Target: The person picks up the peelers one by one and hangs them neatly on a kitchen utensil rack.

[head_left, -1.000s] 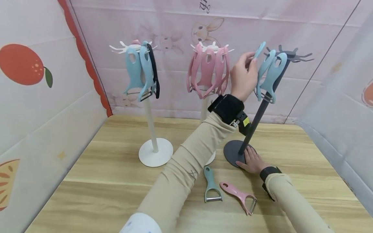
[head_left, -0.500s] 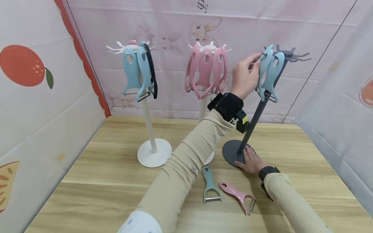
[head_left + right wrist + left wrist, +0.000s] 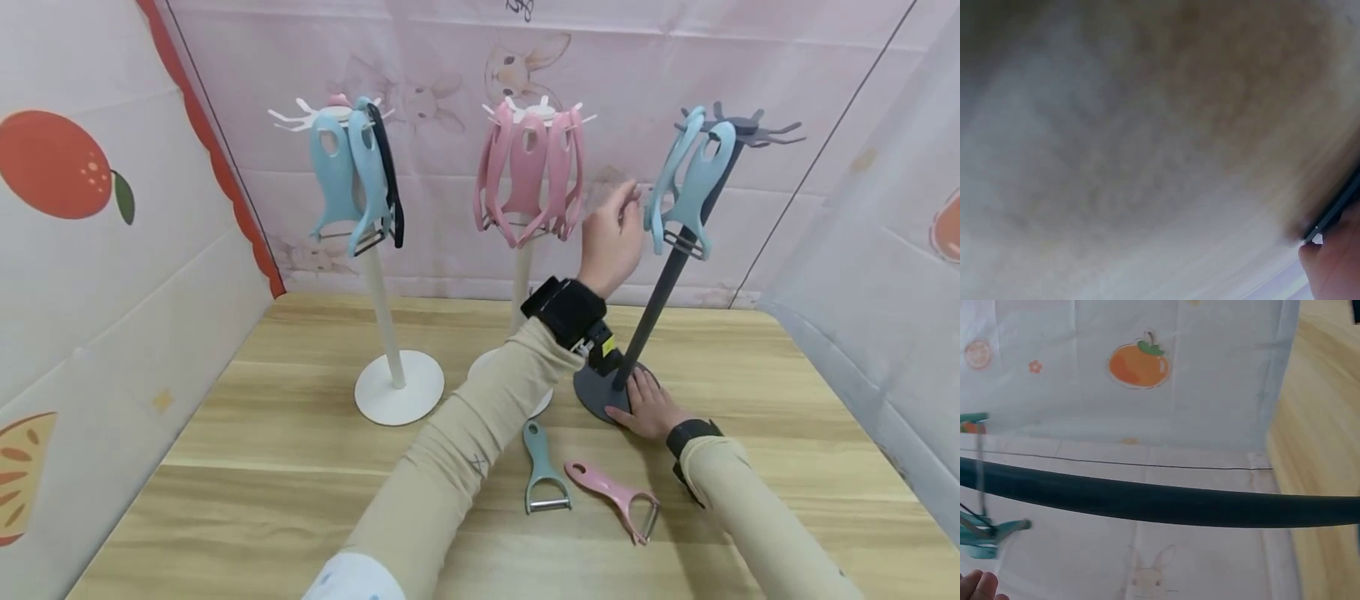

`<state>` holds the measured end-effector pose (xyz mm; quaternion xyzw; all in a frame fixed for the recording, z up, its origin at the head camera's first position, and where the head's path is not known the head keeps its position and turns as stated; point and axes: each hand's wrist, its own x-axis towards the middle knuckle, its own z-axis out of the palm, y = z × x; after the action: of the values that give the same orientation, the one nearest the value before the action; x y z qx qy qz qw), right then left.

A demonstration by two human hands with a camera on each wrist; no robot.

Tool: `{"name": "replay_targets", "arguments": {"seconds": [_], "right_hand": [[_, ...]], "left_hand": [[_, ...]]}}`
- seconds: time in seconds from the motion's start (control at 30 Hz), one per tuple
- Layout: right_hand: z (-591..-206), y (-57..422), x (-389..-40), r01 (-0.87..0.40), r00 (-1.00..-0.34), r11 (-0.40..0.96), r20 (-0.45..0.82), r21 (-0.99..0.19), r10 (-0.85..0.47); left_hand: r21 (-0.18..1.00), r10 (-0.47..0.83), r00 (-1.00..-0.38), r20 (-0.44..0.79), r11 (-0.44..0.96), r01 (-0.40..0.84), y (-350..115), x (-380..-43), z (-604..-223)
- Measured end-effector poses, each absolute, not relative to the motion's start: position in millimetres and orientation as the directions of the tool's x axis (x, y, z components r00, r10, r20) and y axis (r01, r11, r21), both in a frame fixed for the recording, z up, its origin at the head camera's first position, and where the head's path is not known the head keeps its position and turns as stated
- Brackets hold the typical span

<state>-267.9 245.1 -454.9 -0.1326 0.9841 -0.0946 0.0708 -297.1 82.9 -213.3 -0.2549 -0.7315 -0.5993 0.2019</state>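
My left hand [image 3: 613, 237] is in the air left of the dark grey stand [image 3: 660, 304], fingers loosely curled and holding nothing. Light-blue peelers [image 3: 699, 192] hang from that stand's left hooks, just right of the hand; they overlap, so I cannot tell how many. In the left wrist view the dark pole [image 3: 1166, 499] crosses, with peeler ends [image 3: 1013, 528] and my fingertips [image 3: 984, 586] at the left edge. My right hand [image 3: 651, 406] rests on the stand's round base [image 3: 592, 392], fingers extended and thumb spread. The right wrist view is mostly blurred.
A white stand [image 3: 386, 317] at left carries light-blue peelers [image 3: 335, 171] and a black one [image 3: 393, 179]. The middle white stand [image 3: 522, 275] bears several pink peelers [image 3: 529, 167]. A green peeler [image 3: 542, 467] and a pink peeler [image 3: 611, 496] lie on the wooden table [image 3: 300, 500].
My left hand brought a light-blue peeler onto a hook of the dark stand and let go. It then moved down and left, away from the peelers. My right hand stayed on the base.
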Motion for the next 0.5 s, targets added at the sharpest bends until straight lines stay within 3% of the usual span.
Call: {"name": "replay_targets", "arguments": {"seconds": [0.27, 0.37, 0.5], "right_hand": [[-456, 247, -270, -0.241, -0.954, 0.947, -0.127, -0.212, -0.271], [-458, 248, -273, -0.233, -0.956, 0.951, -0.132, -0.202, -0.262], [-452, 247, -275, -0.216, -0.959, 0.959, -0.143, -0.183, -0.243]], "left_hand": [[0.768, 0.226, -0.794, 0.565, 0.209, 0.606, 60, -287, -284], [0.737, 0.319, -0.791, 0.523, 0.296, 0.607, 51, -284, -304], [0.599, 0.501, -0.767, 0.402, 0.49, 0.634, 46, -286, -324]]}}
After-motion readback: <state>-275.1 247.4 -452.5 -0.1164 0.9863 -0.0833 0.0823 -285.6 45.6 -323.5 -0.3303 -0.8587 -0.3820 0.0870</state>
